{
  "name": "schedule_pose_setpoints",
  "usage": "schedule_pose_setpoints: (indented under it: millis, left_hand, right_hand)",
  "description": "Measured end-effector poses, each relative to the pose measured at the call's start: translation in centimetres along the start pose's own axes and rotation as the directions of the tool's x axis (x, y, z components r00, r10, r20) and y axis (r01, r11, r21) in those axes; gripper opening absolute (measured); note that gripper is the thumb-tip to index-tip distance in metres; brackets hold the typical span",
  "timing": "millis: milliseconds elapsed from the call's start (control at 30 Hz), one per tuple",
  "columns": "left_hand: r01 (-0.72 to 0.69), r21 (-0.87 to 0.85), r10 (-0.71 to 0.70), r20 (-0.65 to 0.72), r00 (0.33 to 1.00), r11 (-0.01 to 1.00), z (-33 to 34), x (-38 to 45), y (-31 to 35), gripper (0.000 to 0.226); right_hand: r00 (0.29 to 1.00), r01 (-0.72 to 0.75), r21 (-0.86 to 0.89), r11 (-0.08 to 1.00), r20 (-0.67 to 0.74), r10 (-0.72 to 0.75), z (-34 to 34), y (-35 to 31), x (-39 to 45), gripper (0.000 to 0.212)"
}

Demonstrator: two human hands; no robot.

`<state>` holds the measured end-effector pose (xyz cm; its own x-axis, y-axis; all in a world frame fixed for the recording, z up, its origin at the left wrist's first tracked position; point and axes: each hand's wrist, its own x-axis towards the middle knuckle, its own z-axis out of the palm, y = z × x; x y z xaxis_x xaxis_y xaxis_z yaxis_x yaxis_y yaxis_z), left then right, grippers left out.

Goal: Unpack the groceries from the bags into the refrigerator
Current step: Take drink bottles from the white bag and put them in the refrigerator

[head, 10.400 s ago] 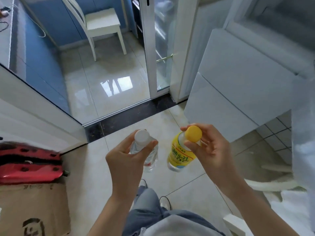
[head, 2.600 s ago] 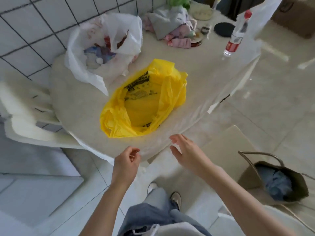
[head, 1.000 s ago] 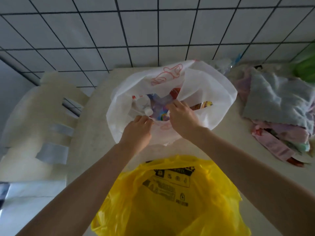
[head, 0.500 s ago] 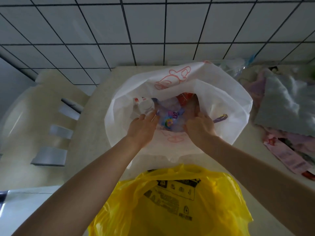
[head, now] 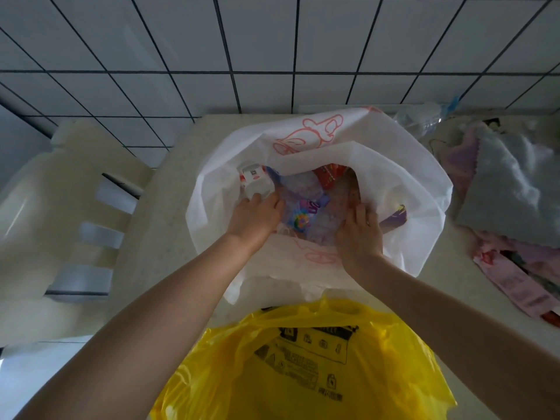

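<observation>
- 2 hands work inside the white bag (head: 403,189), which stands open near the far edge of the bench (head: 157,225), against the tiled wall (head: 272,50).
- The left hand (head: 256,218) reaches toward a small white bottle (head: 254,181) at the bag's left side; its fingertips touch the bottle, but I cannot tell whether its grip has closed on it.
- The right hand (head: 359,230) curls its grip round a clear crinkled packet (head: 306,213) in the middle.
- The groceries are all in the bag; none is out yet.
- Risk: the thin bag could lift with the packet and spill other items.
- Risk: the yellow bag (head: 303,365), just beside at the near edge, could be dragged off by a forearm.
</observation>
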<state>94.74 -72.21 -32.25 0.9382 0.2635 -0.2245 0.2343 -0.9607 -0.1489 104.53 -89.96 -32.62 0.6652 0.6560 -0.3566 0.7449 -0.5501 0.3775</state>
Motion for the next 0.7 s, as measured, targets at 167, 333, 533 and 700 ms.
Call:
schedule_pose_setpoints:
  millis: [167, 333, 533, 700]
  left_hand:
    - [-0.126, 0.202, 0.124, 0.024, 0.992, 0.971, -1.2, -0.2, -0.3, 0.047]
    - [-0.238, 0.191, 0.247, -0.022, 0.969, 0.952, -2.1, -0.5, -1.2, 0.037]
    - [-0.307, 0.207, 0.359, -0.298, 0.885, 0.929, -1.9, -2.3, -2.9, 0.025]
    - [-0.353, 0.063, 0.340, -0.467, 0.816, 0.934, -3.5, -5.2, -2.3, 0.021]
  right_hand:
    - [0.999, -0.042, 0.037, 0.998, -0.027, 0.043, 0.5, -0.1, -0.3, 0.046]
    - [0.996, -0.074, 0.172, 0.982, 0.070, 0.062, 0.3, -0.2, -0.8, 0.052]
    - [0.999, -0.051, 0.234, 0.971, 0.026, 0.046, -2.0, 2.0, -2.4, 0.064]
    - [0.963, 0.014, 0.324, 0.946, -0.260, 0.075, -6.6, 4.1, -4.5, 0.053]
